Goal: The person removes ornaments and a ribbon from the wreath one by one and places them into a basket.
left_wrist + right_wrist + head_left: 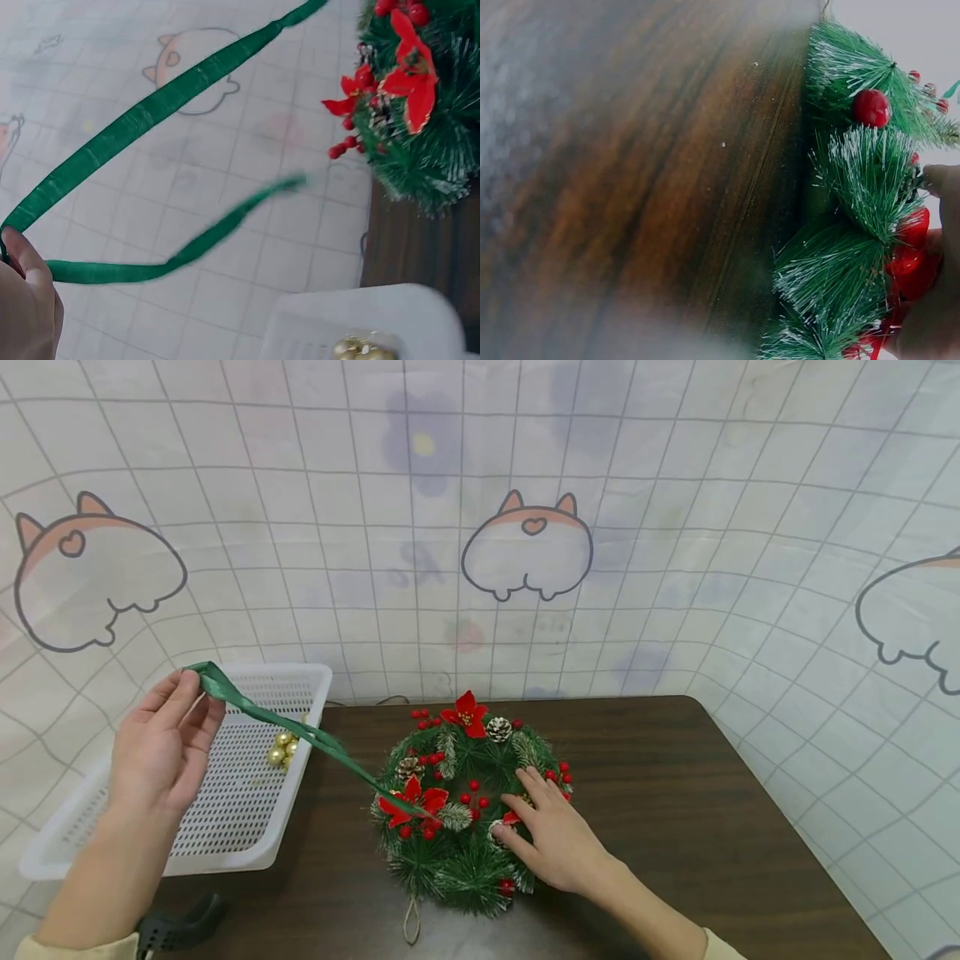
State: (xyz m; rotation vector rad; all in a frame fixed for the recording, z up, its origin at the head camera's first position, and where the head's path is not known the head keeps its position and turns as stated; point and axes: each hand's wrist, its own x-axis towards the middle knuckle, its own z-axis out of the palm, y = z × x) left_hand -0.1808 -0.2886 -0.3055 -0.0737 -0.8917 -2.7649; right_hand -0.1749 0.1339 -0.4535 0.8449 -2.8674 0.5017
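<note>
My left hand (pixel 161 752), raised over the white basket, pinches a green ribbon (pixel 318 739) between thumb and fingers. From there the ribbon slants down to a red flower on the left side of a Christmas wreath (pixel 480 872). Two lengths of the ribbon (pixel 139 120) leave the hand in the left wrist view, one with a blurred loose end. On the wreath's right side rests my right hand (pixel 558 839), fingers spread. Pine cones, red berries and red flowers decorate the wreath, which lies flat. In the right wrist view, part of the right hand (pixel 945 300) shows beside green needles.
The white plastic basket (pixel 225 864) stands at the left with several gold balls (pixel 281 752) in it. A twine loop (pixel 411 922) sticks out from the wreath's near edge. Near the left forearm is a black curved object (pixel 187 927). A patterned curtain (pixel 637 568) hangs behind the dark wooden table (pixel 660 777).
</note>
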